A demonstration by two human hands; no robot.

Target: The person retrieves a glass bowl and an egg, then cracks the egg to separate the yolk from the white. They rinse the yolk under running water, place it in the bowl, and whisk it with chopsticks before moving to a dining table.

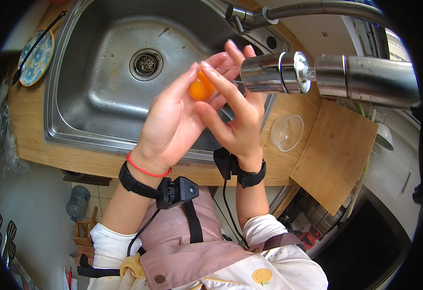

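My left hand [168, 123] is cupped palm up over the sink, holding a glossy, round orange thing that looks like an egg yolk [201, 87]. Its thumb lies along the left side of the yolk, and its fingers reach to the upper right. My right hand [242, 112] is over the left palm with thumb and index finger spread; the index fingertip is at the yolk's upper edge and the thumb tip is just below it. The stainless steel sink [95, 105] lies beneath, with its drain [146, 64] visible. The tap's metal spout head [275, 72] partly hides the right hand's fingers.
Right of the sink, a clear bowl [287, 132] rests on the wooden counter beside a wooden board [336, 156]. A blue-patterned plate [37, 58] with a black utensil [39, 47] across it stands at the left. The tap handle [239, 25] is at the sink's back edge.
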